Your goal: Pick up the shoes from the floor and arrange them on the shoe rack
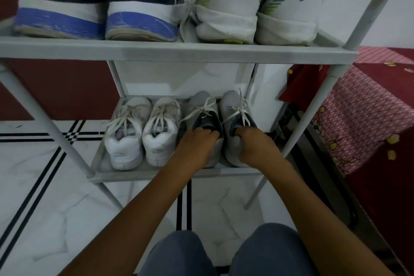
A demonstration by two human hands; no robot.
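A white shoe rack stands before me with two shelves in view. On the lower shelf a pair of grey shoes sits at the right. My left hand grips the heel of the left grey shoe, fingers hooked into its opening. The right grey shoe is gripped the same way at its heel by my right hand. Both grey shoes point away from me, soles on the shelf. A pair of white shoes stands to their left on the same shelf.
The upper shelf carries a navy and blue pair at left and a white and grey pair at right. A bed with a red patterned cover stands close on the right. White marble floor with black lines lies below; my knees are at the bottom.
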